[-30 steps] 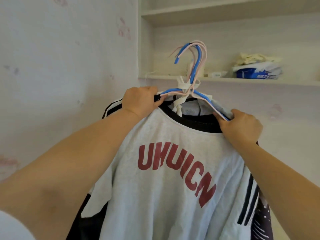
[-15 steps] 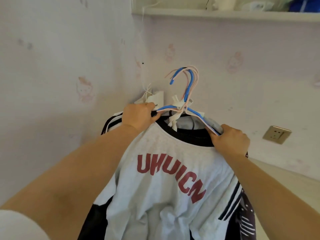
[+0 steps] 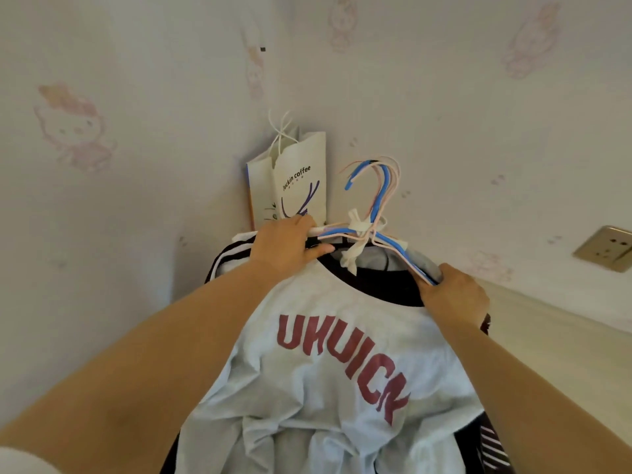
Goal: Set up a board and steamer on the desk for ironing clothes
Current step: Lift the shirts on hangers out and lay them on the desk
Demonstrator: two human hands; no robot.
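We observe the left hand (image 3: 285, 246) and right hand (image 3: 453, 295) each gripping one shoulder of bundled hangers (image 3: 371, 213) carrying a grey shirt (image 3: 325, 371) over dark garments, held before the corner by a paper bag (image 3: 301, 179).

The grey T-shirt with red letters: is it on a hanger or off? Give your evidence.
On a hanger. The grey T-shirt hangs from the bundled hangers, whose arms the left hand and right hand grip at its shoulders.
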